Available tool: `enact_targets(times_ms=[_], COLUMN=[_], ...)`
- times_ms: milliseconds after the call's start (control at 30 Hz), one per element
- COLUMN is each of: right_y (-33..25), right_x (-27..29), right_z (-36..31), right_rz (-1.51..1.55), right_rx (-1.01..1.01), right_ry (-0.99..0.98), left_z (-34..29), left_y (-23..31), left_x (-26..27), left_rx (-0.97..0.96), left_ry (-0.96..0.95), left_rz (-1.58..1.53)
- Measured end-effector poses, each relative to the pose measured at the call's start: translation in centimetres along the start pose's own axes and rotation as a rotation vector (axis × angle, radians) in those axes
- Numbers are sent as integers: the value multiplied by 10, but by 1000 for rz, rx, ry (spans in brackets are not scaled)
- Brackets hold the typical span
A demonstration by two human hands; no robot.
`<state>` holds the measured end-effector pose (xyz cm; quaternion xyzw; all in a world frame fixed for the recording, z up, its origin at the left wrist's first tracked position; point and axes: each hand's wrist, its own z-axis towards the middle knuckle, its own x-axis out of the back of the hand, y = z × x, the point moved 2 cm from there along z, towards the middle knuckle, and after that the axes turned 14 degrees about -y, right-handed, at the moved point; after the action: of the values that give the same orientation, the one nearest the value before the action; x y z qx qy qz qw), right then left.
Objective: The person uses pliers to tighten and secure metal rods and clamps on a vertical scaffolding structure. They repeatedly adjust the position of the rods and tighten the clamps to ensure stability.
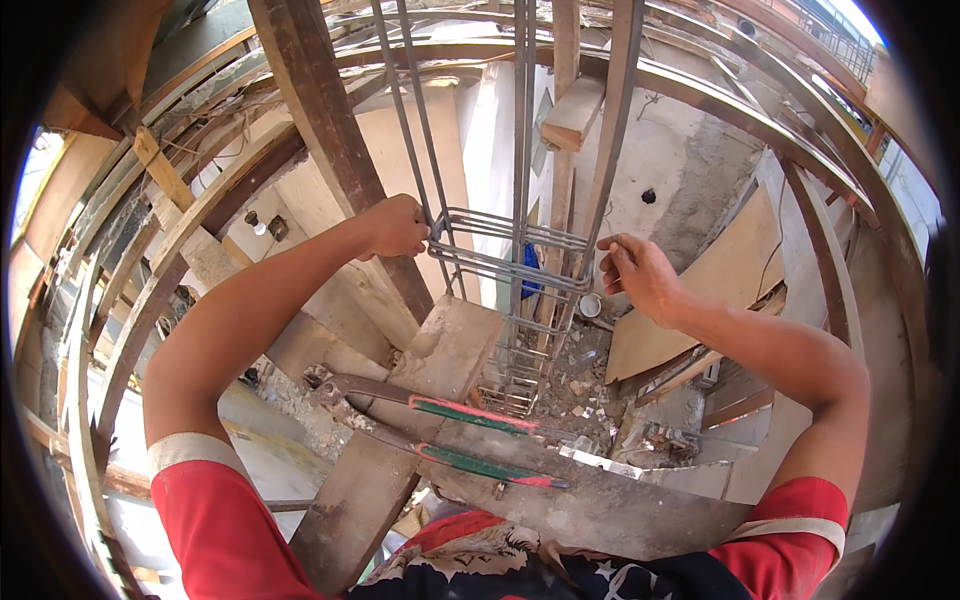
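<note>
Overhead, the left hand [397, 226] is clenched around a grey steel stirrup loop [505, 250] on the upright rebar column cage [520, 150] while the right hand [637, 272] pinches its far corner, lower stirrups already seated, red-and-green-handled pincers [440, 425] lying unused on the plank [440, 350].

Centre frame: rebar cage [515, 250], bars and ties close-set; narrow gaps only. Slanted wooden post [330, 140] blocks upper left. Pincers [440, 430] lie across the plank [400, 440], lower centre. Open drop right of cage, rubble [590, 390] below.
</note>
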<state>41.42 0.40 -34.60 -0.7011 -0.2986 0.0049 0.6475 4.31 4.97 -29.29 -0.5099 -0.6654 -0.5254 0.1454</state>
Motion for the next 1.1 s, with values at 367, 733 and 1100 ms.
enact_targets(times_ms=[367, 733, 1100], right_y=[-5, 3, -1], right_x=[-24, -20, -15], right_z=[-2, 6, 11], right_rz=[244, 252, 442], right_rx=[-138, -134, -166], right_ry=[82, 69, 14], left_z=[20, 31, 29], left_y=[-27, -22, -3], left_x=[-4, -7, -3], left_rx=[-5, 7, 138], left_ry=[-28, 28, -19], left_rz=[-383, -452, -772])
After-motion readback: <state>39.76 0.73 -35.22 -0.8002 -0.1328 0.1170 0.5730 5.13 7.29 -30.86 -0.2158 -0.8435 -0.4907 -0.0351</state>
